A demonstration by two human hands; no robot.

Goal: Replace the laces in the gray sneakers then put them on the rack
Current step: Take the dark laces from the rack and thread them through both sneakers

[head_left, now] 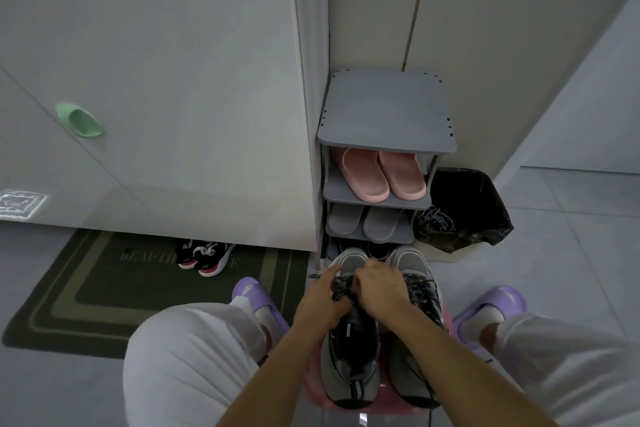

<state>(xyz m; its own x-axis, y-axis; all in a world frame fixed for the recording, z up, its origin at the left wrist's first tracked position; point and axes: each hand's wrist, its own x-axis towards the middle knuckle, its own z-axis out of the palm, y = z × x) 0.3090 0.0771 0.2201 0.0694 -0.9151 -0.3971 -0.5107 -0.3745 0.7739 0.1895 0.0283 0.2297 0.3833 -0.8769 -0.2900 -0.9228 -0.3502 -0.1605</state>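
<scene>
Presently: left hand, nine o'clock of the left gray sneaker eyelets, pinches the speckled lace; right hand, three o'clock, likewise. Advisable: even both ends, draw snug. Right gray sneaker laced. Rack at twelve o'clock of both.

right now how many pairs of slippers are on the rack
2. A pink pair sits on the second shelf of the rack, a gray pair just below. The bottom shelf is dark and partly hidden behind the gray sneakers, so more may be there.
</scene>
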